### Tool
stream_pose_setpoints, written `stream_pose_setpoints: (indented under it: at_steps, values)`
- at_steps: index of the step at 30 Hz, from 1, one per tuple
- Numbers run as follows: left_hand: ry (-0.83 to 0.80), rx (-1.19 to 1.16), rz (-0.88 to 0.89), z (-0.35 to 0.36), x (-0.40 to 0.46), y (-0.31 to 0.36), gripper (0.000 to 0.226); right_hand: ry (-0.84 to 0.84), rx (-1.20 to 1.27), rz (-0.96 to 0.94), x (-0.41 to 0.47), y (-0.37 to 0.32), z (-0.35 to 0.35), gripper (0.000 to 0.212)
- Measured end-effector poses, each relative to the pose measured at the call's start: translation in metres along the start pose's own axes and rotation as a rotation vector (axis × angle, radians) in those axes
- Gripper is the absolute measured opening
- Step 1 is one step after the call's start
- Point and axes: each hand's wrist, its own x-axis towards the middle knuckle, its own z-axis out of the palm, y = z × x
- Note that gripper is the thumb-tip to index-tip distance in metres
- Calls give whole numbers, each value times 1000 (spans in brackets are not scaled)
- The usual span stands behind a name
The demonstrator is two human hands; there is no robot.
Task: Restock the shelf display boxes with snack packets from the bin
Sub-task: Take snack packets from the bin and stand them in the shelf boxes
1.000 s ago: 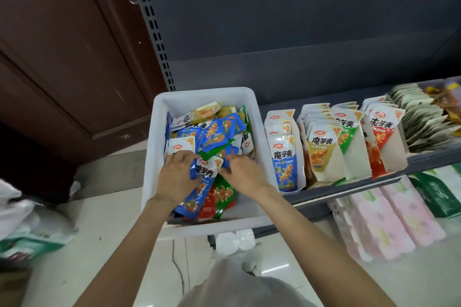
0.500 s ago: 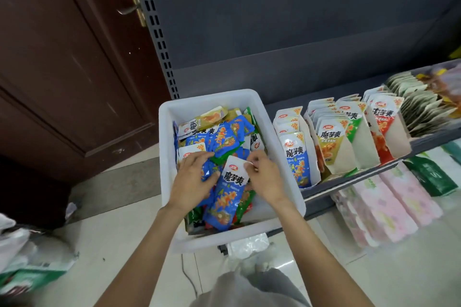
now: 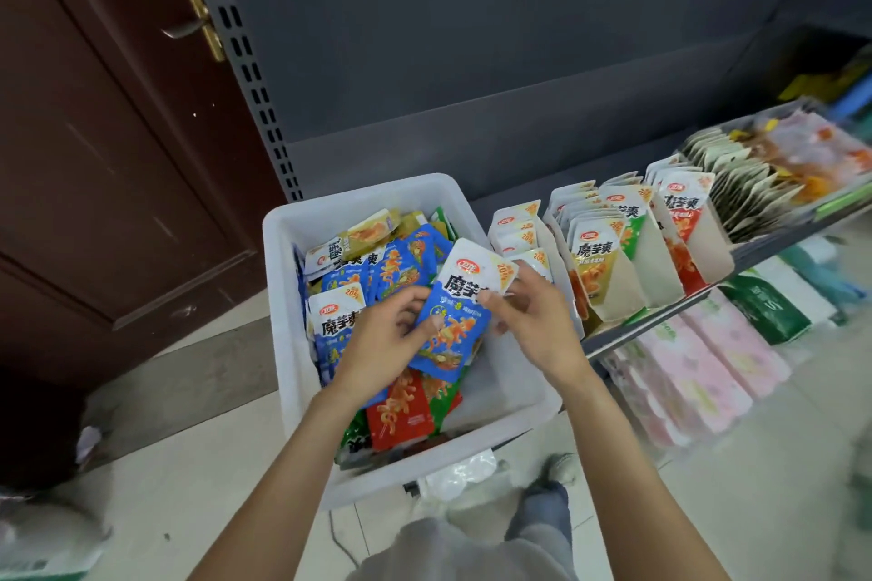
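- Here, head view: blue packet (image 3: 455,314) lifted above white bin (image 3: 512,396), pinched at its lower edge by left hand (image 3: 382,342), at its white top by right hand (image 3: 531,321).
- Just right of bin, display boxes (image 3: 613,250) lined on shelf (image 3: 670,321).
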Motion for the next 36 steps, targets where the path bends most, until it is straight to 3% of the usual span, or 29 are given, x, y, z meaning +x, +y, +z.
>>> stream_pose_setpoints:
  at_steps: [3, 6, 9, 11, 14, 17, 20, 22, 24, 27, 29, 32, 36]
  values:
    - [35, 12, 97, 12, 7, 11, 25, 183, 65, -163, -2, -13, -27, 21]
    - [29, 255, 214, 27, 20, 7, 23, 441, 177, -298, -4, -20, -68, 26]
    - [-46, 472, 329, 45, 31, 0, 30, 539, 66, -330, 2, -13, -98, 22]
    - [-103, 618, 391, 56, 36, -1, 34, 509, -66, -267, 12, -4, -102, 18]
    - [-118, 744, 435, 68, 42, -3, 38, 329, -402, -186, 27, 11, -94, 6]
    - [-71, 779, 410, 72, 47, -6, 41, 141, -704, -91, 36, 18, -84, 18]
    - [-42, 808, 397, 74, 47, -11, 41, 15, -757, 24, 42, 27, -85, 31]
    - [-39, 820, 396, 75, 47, -13, 37, -29, -819, 4, 42, 35, -86, 30]
    - [-35, 810, 394, 75, 47, -14, 34, 49, -836, -115, 38, 41, -85, 32]
    - [-45, 783, 386, 75, 48, -14, 34, 305, -860, -359, 33, 43, -80, 34]
    - [-4, 745, 388, 72, 47, -13, 31, 355, -806, -422, 28, 39, -73, 31]
    - [199, 622, 333, 55, 36, -4, 29, 267, -624, -452, 17, 23, -54, 25]
    - [418, 538, 206, 12, 5, -7, 19, -97, -578, -464, 8, 9, -13, 18]
